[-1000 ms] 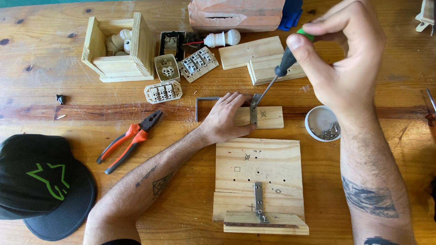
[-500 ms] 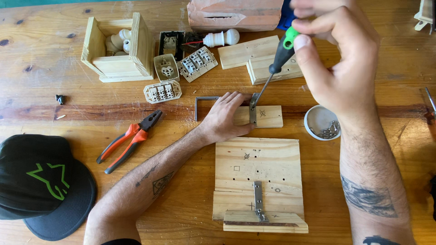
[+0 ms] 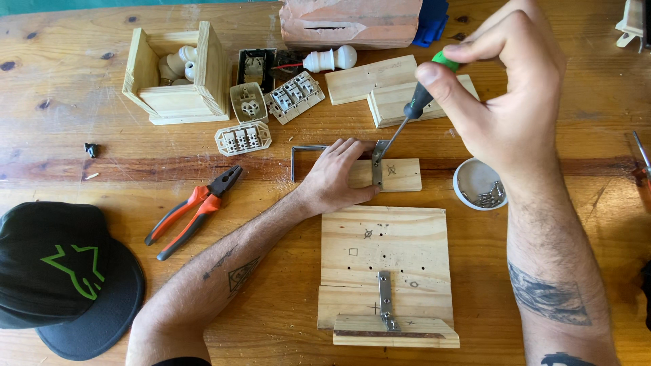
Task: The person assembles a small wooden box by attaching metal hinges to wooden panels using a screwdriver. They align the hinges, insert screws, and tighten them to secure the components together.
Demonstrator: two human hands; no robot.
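**A:** Head view, nearest first: what lies closest?

**B:** A pine board [image 3: 386, 268] with a metal strap [image 3: 385, 298] screwed down near its front edge, where a smaller strip of wood [image 3: 395, 331] sits. To the left, a black cap [image 3: 64, 274] with a green mark rests on the worktop [image 3: 102, 169], and orange pliers [image 3: 193, 210] lie just beyond it.

**A:** And the hands?

**B:** The left hand [image 3: 336, 177] lies flat with fingers spread, pressing down a small block [image 3: 397, 175] just behind the board. A metal bracket [image 3: 377, 163] stands across that block. The right hand [image 3: 505, 112] has its grip closed around the handle of a screwdriver [image 3: 415, 108], green and black, tilted so the tip meets the bracket's top end.

**A:** Anything beside them?

**B:** A white dish [image 3: 479, 184] holding screws, just right of the block. A bent metal rod [image 3: 305, 157] shows behind the left hand.

**A:** Further back?

**B:** Two pine offcuts [image 3: 373, 85], pale switch parts [image 3: 271, 112], a white bulb holder [image 3: 329, 59], and an open wooden box [image 3: 178, 74] holding bulbs. A brick [image 3: 349, 22] sits at the far edge.
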